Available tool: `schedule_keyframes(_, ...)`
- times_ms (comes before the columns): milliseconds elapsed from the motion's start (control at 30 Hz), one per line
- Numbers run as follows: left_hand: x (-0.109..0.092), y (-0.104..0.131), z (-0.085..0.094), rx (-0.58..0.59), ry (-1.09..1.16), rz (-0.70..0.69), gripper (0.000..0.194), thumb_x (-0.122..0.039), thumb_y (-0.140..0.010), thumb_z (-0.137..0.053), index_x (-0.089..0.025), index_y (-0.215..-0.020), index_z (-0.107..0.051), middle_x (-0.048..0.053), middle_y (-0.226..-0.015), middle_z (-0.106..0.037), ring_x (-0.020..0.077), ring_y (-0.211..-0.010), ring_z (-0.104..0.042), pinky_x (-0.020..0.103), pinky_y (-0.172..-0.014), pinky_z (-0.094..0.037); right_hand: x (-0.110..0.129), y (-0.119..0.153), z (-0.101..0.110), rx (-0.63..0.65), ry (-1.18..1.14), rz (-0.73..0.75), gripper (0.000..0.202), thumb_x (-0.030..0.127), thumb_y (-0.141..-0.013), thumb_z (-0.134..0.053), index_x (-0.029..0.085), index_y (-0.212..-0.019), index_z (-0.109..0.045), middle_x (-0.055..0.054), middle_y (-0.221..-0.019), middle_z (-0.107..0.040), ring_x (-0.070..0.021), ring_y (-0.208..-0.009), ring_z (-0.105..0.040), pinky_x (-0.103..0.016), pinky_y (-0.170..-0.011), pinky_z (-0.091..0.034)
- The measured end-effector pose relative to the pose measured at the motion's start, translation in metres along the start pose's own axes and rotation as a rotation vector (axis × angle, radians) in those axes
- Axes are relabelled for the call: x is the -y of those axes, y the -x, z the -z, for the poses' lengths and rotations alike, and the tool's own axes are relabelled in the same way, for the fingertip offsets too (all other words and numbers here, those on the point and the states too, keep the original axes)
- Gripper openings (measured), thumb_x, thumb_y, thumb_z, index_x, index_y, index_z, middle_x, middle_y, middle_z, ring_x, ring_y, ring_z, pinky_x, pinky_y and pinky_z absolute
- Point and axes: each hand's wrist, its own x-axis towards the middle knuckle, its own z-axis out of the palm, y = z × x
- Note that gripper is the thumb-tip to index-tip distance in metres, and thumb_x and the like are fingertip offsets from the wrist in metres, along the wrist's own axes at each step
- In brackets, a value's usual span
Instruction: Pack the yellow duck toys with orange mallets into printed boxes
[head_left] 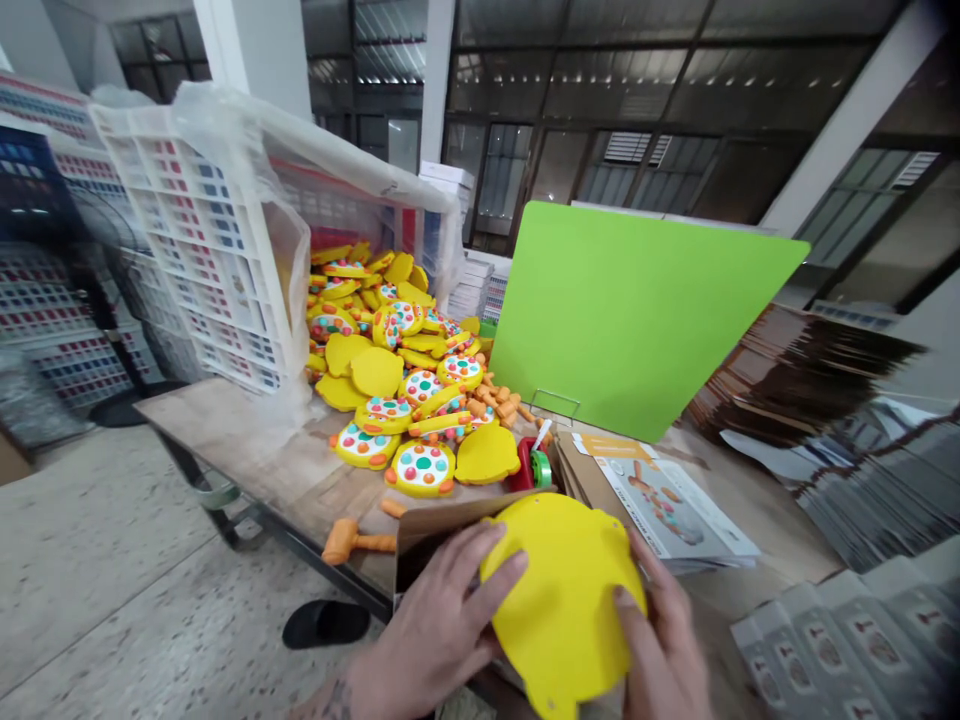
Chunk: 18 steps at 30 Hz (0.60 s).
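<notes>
Between both hands is a yellow turtle-shaped toy point(562, 600), its plain back facing up. My left hand point(442, 610) holds its left edge, thumb lying on the back. On the right edge my right hand point(664, 640) grips it, with the thumb on top and the other fingers partly hidden. Under and behind the toy, an open cardboard box point(435, 525) shows its brown walls. Just left of the box, an orange toy mallet point(345, 541) lies near the table's edge. A pile of similar yellow toys with white dotted faces point(422, 466) lies beyond the box.
A white plastic crate point(195, 230) on its side spills the toys onto the table point(247, 430). A green board point(630, 310) stands behind. Right of the box are printed sleeves point(667, 505), a red tape dispenser point(523, 465) and stacked cardboard point(787, 370).
</notes>
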Motion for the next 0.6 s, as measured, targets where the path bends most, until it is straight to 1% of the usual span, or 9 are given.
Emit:
schedule_keyframes(33,0.0,0.0,0.001,0.022,0.017,-0.007,0.087,-0.012,-0.082,-0.072,-0.026,-0.156,-0.029,0.018,-0.149,-0.05,0.0383,-0.145,-0.039,0.059,-0.113,-0.045,0.0,0.006,-0.008,0.036,0.017,0.008,0.054,0.049,-0.093,-0.06,0.03,-0.143,-0.056,-0.008,-0.156,-0.047,-0.0354,-0.144,-0.041,-0.052,-0.116,-0.038)
schedule_keyframes(67,0.0,0.0,0.003,0.044,0.041,-0.004,0.083,-0.015,-0.081,-0.073,-0.023,-0.153,-0.034,0.018,-0.146,-0.053,0.0399,-0.146,-0.037,0.061,-0.114,-0.043,0.0,0.01,-0.013,0.078,0.005,0.012,0.054,0.051,-0.094,-0.058,0.032,-0.145,-0.054,-0.007,-0.157,-0.045,-0.0343,-0.145,-0.039,-0.05,-0.117,-0.036)
schedule_keyframes(133,0.0,-0.001,0.009,0.074,0.13,0.034,0.079,-0.021,-0.08,-0.076,-0.019,-0.15,-0.04,0.02,-0.147,-0.052,0.0404,-0.148,-0.034,0.06,-0.116,-0.04,-0.002,0.01,-0.012,0.189,-0.081,0.055,0.062,0.056,-0.095,-0.054,0.036,-0.152,-0.042,-0.009,-0.156,-0.045,-0.0332,-0.14,-0.046,-0.048,-0.11,-0.044)
schedule_keyframes(200,-0.001,-0.003,0.018,0.091,0.285,0.09,0.078,-0.023,-0.08,-0.077,-0.02,-0.149,-0.041,0.019,-0.151,-0.049,0.0353,-0.147,-0.039,0.052,-0.117,-0.042,-0.001,0.001,-0.001,0.287,-0.106,0.167,0.072,0.058,-0.091,-0.061,0.038,-0.155,-0.036,-0.01,-0.153,-0.047,-0.0331,-0.133,-0.053,-0.044,-0.1,-0.051)
schedule_keyframes(267,-0.001,-0.006,0.027,0.113,0.457,0.117,0.076,-0.021,-0.078,-0.077,-0.023,-0.146,-0.044,0.014,-0.151,-0.05,0.0283,-0.142,-0.047,0.042,-0.116,-0.044,0.003,-0.013,0.01,0.356,-0.036,0.295,0.077,0.049,-0.082,-0.076,0.038,-0.151,-0.043,-0.01,-0.153,-0.047,-0.0339,-0.135,-0.051,-0.042,-0.101,-0.051)
schedule_keyframes(367,-0.003,-0.009,0.037,0.141,0.594,0.11,0.072,-0.019,-0.076,-0.079,-0.026,-0.141,-0.049,0.009,-0.147,-0.057,0.0235,-0.139,-0.052,0.035,-0.116,-0.043,0.016,-0.032,0.017,0.472,-0.027,0.427,0.055,0.031,-0.079,-0.082,0.037,-0.131,-0.063,-0.009,-0.142,-0.056,-0.0315,-0.134,-0.053,-0.04,-0.103,-0.051)
schedule_keyframes(467,-0.008,-0.01,0.038,0.19,0.5,0.247,0.085,-0.02,-0.071,-0.085,-0.025,-0.146,-0.044,0.01,-0.147,-0.057,0.0263,-0.135,-0.056,0.038,-0.113,-0.047,0.028,-0.043,0.011,0.551,-0.117,0.465,0.034,0.029,-0.085,-0.076,0.036,-0.117,-0.068,-0.007,-0.119,-0.065,-0.0264,-0.116,-0.064,-0.035,-0.094,-0.056)
schedule_keyframes(533,-0.014,-0.01,0.032,0.214,0.305,0.409,0.089,-0.026,-0.072,-0.087,-0.02,-0.148,-0.041,0.015,-0.144,-0.059,0.0314,-0.13,-0.059,0.045,-0.11,-0.05,0.032,-0.047,0.007,0.483,-0.101,0.474,0.032,0.031,-0.086,-0.076,0.035,-0.116,-0.068,-0.006,-0.115,-0.065,-0.0239,-0.112,-0.064,-0.031,-0.092,-0.055)
schedule_keyframes(600,-0.019,-0.008,0.023,0.223,0.099,0.509,0.079,-0.033,-0.076,-0.087,-0.017,-0.143,-0.048,0.017,-0.133,-0.066,0.0361,-0.121,-0.065,0.052,-0.104,-0.054,0.036,-0.052,0.004,0.396,-0.053,0.484,0.034,0.032,-0.088,-0.073,0.035,-0.121,-0.066,-0.006,-0.116,-0.064,-0.0217,-0.111,-0.063,-0.028,-0.092,-0.053)
